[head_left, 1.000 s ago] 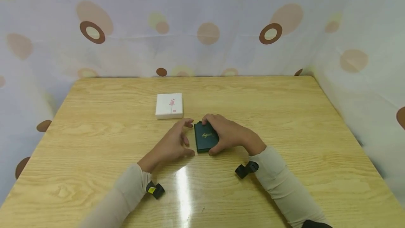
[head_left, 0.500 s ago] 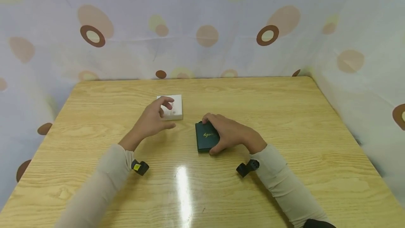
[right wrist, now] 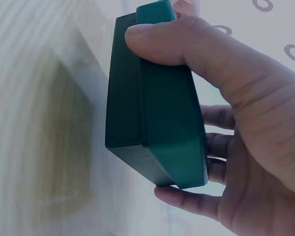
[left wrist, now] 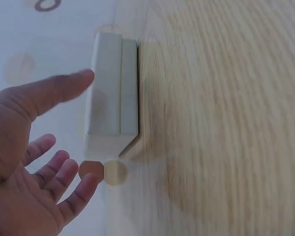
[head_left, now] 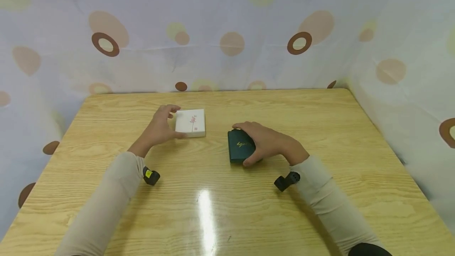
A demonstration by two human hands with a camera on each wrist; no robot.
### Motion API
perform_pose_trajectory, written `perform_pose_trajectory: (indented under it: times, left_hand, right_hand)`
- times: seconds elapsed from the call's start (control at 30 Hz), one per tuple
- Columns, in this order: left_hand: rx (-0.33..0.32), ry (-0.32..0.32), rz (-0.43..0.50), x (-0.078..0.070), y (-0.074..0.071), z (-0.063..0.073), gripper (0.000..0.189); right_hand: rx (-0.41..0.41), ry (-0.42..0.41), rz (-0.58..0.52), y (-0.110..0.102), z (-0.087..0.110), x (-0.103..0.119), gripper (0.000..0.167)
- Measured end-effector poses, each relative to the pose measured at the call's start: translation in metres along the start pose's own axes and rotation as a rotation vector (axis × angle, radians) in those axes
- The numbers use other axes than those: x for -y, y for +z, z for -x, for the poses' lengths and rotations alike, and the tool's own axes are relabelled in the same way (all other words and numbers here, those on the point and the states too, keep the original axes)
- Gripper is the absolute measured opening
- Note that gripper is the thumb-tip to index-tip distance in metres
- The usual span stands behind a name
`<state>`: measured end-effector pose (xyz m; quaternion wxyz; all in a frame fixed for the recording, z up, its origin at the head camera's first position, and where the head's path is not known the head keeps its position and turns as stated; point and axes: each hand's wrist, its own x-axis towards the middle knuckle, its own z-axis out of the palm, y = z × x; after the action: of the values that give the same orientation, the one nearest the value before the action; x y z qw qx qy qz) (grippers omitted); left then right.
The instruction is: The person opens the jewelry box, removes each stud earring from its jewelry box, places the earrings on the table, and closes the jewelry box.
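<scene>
Gripping the dark green box [head_left: 237, 151] in the right hand [head_left: 266, 141] just above the counter [head_left: 320, 121], with gold lettering [head_left: 241, 144] partly hidden. Holding the left hand [head_left: 158, 128] loosely spread beside the white box [head_left: 190, 122] on the counter, with thumb contact hard to make out.

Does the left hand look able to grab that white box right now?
Probably yes: the left hand is right beside the white box, with nothing visible blocking it. The green box, in the right hand, is clear of it.
</scene>
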<state>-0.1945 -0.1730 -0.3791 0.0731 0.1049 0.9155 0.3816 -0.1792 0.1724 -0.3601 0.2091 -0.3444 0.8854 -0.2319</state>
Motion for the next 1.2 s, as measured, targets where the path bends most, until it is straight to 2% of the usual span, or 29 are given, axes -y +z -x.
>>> perform_pose_trajectory:
  times: [0.17, 0.4, 0.7, 0.97, 1.2]
  left_hand:
    - [0.055, -0.042, 0.052, 0.009, -0.002, -0.007, 0.103]
    - [0.111, -0.095, 0.084, 0.015, -0.004, -0.009, 0.106]
    - [0.150, -0.107, 0.112, 0.016, -0.005, -0.012, 0.106]
    - [0.171, -0.113, 0.174, 0.017, -0.005, -0.014, 0.108]
    - [0.183, -0.110, 0.177, 0.019, -0.004, -0.017, 0.107]
  right_hand:
    - [-0.018, 0.022, 0.021, -0.013, 0.003, -0.008, 0.109]
    - [-0.032, 0.022, 0.059, -0.030, 0.008, -0.017, 0.103]
    - [-0.049, 0.073, 0.068, -0.047, 0.007, -0.041, 0.096]
    - [-0.062, 0.126, 0.071, -0.051, 0.006, -0.066, 0.094]
    - [-0.040, 0.170, 0.046, -0.050, 0.007, -0.080, 0.094]
